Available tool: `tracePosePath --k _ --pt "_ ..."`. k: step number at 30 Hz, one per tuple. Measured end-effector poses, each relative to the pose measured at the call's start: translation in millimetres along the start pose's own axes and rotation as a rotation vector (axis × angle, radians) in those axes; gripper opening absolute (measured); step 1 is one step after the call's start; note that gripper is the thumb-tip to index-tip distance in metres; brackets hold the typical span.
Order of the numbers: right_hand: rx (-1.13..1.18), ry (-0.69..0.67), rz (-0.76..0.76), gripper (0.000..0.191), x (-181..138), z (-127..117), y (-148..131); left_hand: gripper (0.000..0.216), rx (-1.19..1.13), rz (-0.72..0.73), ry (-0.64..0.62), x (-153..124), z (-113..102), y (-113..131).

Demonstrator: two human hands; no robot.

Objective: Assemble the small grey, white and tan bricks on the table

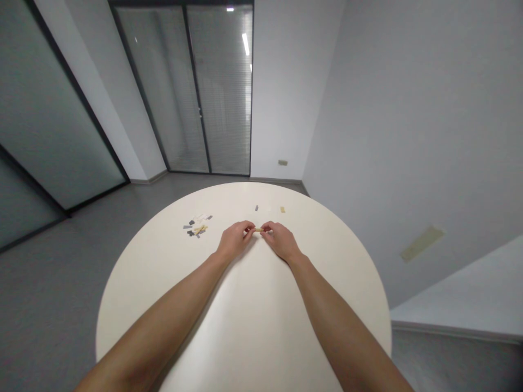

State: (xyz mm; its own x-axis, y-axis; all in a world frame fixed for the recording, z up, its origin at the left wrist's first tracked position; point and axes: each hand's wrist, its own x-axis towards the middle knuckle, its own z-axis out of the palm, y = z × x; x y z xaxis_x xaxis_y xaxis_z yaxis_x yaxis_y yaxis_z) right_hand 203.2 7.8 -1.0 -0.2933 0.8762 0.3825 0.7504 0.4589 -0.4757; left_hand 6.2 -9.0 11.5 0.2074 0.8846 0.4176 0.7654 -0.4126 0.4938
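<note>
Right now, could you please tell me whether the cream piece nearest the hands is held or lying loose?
Held: the small cream piece is pinched between the left hand and right hand.

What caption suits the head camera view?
Left hand and right hand pinch a small cream piece over a round white table beside scattered grey and cream pieces.

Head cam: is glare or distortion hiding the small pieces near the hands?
Head view: wide-angle distortion bends the walls and stretches the left forearm; the round table has a soft sheen, no harsh glare; the small pieces show, but too tiny for detail.
</note>
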Motion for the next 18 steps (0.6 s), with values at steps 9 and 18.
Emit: tracePosePath --k 9,18 --pt "-0.003 0.038 0.004 0.01 0.7 1.1 1.6 0.024 0.046 -0.016 0.007 -0.3 2.1 -1.9" --pt "-0.013 0.047 -0.004 0.007 0.2 0.2 0.6 0.028 0.09 -0.043 0.022 0.4 3.9 -3.4"
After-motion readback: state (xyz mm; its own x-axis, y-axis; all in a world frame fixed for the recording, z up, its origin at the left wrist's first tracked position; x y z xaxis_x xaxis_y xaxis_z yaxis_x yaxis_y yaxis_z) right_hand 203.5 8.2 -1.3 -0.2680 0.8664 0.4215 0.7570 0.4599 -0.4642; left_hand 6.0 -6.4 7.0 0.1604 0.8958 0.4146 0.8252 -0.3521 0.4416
